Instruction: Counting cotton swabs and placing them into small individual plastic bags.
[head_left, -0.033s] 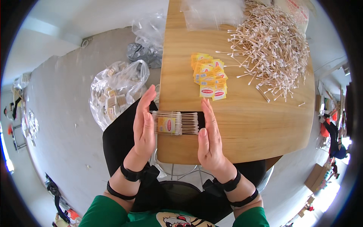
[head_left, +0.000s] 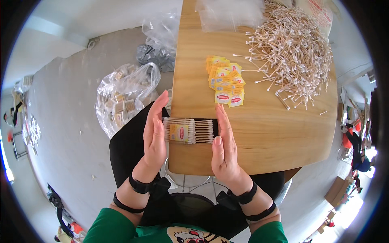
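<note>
My left hand (head_left: 155, 127) is upright and flat at the left end of a row of cotton swabs (head_left: 204, 130). Facing it, my right hand (head_left: 225, 139) stands with straight fingers beside the row's right end, its thumb near the swab tips. Over the left half, clear plastic seems to wrap the swabs, and a yellow label card (head_left: 179, 132) lies on them. Beneath the row shows a dark strip (head_left: 215, 126) at the table's left edge. My palms face inward, so whether they press on the swab ends is hard to tell.
Beyond my hands, yellow label cards (head_left: 223, 97) overlap on the wooden table (head_left: 279, 133). A large heap of loose swabs (head_left: 289, 52) covers the far right, with clear plastic bags (head_left: 229, 14) at the back. Left of the table, a clear bag (head_left: 121, 103) of swab packs sits low.
</note>
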The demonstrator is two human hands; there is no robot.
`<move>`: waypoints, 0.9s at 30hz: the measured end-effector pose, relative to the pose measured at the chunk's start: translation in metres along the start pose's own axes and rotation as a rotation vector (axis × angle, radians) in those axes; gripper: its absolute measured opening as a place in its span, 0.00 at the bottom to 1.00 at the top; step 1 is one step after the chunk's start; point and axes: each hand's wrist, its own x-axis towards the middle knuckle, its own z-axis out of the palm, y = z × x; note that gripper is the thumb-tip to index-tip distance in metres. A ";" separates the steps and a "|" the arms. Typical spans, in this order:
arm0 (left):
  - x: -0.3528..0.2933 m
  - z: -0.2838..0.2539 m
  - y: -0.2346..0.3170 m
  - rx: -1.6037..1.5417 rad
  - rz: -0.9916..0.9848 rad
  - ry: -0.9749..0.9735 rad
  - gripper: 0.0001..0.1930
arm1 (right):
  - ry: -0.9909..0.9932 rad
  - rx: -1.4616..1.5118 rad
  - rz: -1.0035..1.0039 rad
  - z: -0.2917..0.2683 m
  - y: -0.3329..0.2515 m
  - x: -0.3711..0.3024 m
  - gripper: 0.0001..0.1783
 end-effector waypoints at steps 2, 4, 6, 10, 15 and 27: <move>-0.004 -0.001 -0.002 -0.068 -0.015 0.029 0.29 | 0.037 0.156 0.014 0.008 0.002 0.002 0.31; -0.003 0.000 -0.002 -0.215 -0.053 0.081 0.30 | 0.038 0.226 0.005 0.014 0.003 0.005 0.30; -0.004 -0.003 -0.005 -0.307 -0.091 0.092 0.29 | 0.025 0.255 0.063 0.014 -0.001 0.007 0.32; -0.005 -0.005 -0.011 -0.440 -0.120 0.124 0.28 | 0.058 0.384 0.126 0.024 0.003 0.005 0.36; -0.005 -0.003 -0.008 -0.496 -0.155 0.158 0.29 | 0.055 0.485 0.182 0.033 0.001 0.006 0.37; -0.005 0.004 -0.006 -0.462 -0.158 0.187 0.29 | 0.127 0.775 0.217 0.056 -0.004 0.009 0.35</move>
